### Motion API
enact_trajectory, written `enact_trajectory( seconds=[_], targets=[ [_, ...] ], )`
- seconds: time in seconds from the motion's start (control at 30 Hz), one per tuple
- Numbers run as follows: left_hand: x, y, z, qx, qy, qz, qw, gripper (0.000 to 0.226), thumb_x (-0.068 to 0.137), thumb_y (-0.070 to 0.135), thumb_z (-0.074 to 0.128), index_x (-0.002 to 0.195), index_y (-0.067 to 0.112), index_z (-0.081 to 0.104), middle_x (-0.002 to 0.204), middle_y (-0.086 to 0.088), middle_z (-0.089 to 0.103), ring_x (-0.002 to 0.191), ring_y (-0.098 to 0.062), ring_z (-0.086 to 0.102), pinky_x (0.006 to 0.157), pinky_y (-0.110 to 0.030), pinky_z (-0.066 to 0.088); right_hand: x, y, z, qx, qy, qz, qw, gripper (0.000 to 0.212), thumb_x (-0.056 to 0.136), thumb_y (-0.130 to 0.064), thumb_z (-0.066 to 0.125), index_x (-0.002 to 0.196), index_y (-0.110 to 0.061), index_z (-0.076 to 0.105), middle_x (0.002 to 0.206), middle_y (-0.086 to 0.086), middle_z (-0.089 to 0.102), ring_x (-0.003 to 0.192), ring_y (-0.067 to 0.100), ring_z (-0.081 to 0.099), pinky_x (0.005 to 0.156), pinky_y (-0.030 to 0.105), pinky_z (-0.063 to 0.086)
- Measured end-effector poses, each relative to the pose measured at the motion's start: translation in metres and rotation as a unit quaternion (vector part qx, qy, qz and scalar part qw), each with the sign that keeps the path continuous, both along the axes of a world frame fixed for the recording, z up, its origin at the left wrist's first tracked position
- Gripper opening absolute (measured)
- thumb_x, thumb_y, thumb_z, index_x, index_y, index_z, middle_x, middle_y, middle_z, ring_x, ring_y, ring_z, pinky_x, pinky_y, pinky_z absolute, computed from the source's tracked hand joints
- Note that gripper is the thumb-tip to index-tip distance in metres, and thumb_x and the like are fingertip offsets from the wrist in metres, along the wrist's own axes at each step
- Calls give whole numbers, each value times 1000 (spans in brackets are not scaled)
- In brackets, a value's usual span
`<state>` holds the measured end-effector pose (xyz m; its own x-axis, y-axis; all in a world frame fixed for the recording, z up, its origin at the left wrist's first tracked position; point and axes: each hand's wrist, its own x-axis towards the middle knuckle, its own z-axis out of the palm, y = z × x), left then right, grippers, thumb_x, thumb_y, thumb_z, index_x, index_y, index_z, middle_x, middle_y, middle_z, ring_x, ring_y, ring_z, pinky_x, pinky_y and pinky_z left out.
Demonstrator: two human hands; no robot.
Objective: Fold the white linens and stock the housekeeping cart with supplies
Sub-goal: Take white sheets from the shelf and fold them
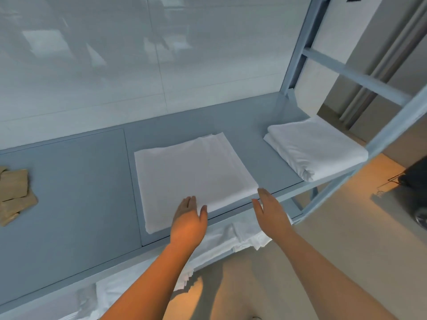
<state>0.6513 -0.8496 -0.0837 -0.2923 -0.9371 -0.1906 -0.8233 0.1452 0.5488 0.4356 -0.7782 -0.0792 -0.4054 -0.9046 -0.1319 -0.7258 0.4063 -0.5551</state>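
the folded white linen (pixel 194 176) lies flat on the grey shelf (pixel 76 185), directly ahead of the person and a little to the left of the midline between the two arms. its long axis runs away from the person, from the front lip of the shelf toward the back wall, slightly turned to the left at the far end. the left hand (pixel 188 218) is the nearer one: its fingers are straight and relaxed, and the fingertips rest on or just above the near edge of the linen; whether they truly press it is hard to tell. the right hand (pixel 269 209) is also open, palm turned inward, holding nothing; it stands just beside the near right corner of the linen, at the front lip of the shelf, and seems not to touch the cloth.

so the linen is between the hands but mostly beyond them, and any next fold or lift would probably begin from this near edge, with both hands reaching forward.

a second folded linen stack (pixel 316 146) sits well apart at the right end of the same shelf. more loose white cloth (pixel 233 239) hangs on the lower level under the hands
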Motion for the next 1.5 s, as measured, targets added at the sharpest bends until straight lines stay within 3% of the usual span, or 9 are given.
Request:
enact_trajectory(
  seconds=[0.33, 0.43, 0.6, 0.73, 1.0, 1.5],
  targets=[
    [-148, 40, 31, -67, 63, -37, 995, 53, 101, 38, 36, 145, 9, 34, 146, -9, 42, 134, -24, 37, 108, -33, 31, -99, 45, 24, -77, -43, -82, 993, 49, 103, -36, 34, 147, -14, 33, 153, -1, 34, 141, 14, 27, 116, 30, 23],
    [-201, 48, 34, -74, 65, -41, 994, 52, 101, 38, 36, 144, 8, 36, 145, -10, 44, 132, -25, 39, 107, -35, 32, -153, 56, 31, -94, -44, -80, 991, 50, 103, -34, 35, 148, -14, 32, 153, 0, 34, 141, 16, 29, 114, 30, 25],
    [-290, 64, 40, -85, 48, -18, 995, 52, 101, 39, 34, 144, 9, 35, 144, -11, 43, 127, -29, 45, 104, -39, 37, -251, 72, 38, -86, -24, -42, 995, 51, 104, -32, 34, 149, -9, 29, 155, 4, 30, 143, 16, 23, 114, 23, 15],
    [-344, 73, 41, -88, 41, 8, 995, 53, 101, 39, 35, 144, 9, 36, 144, -12, 44, 129, -30, 43, 107, -41, 33, -311, 76, 37, -83, -35, -26, 996, 51, 104, -34, 32, 150, -11, 26, 156, 2, 27, 144, 14, 21, 113, 21, 13],
    [-407, 55, 34, -82, 26, 29, 996, 54, 101, 41, 33, 143, 7, 36, 144, -12, 44, 130, -29, 42, 109, -40, 32, -378, 50, 28, -85, -57, -8, 995, 52, 103, -36, 33, 150, -13, 28, 155, 0, 29, 144, 12, 21, 116, 26, 16],
    [-478, -49, 9, -72, 6, 40, 997, 53, 101, 39, 34, 144, 8, 37, 146, -9, 42, 132, -27, 41, 108, -39, 33, -462, -57, 12, -52, -17, 16, 998, 53, 103, -37, 33, 150, -12, 28, 155, 0, 29, 143, 13, 22, 114, 24, 16]
  ],
)
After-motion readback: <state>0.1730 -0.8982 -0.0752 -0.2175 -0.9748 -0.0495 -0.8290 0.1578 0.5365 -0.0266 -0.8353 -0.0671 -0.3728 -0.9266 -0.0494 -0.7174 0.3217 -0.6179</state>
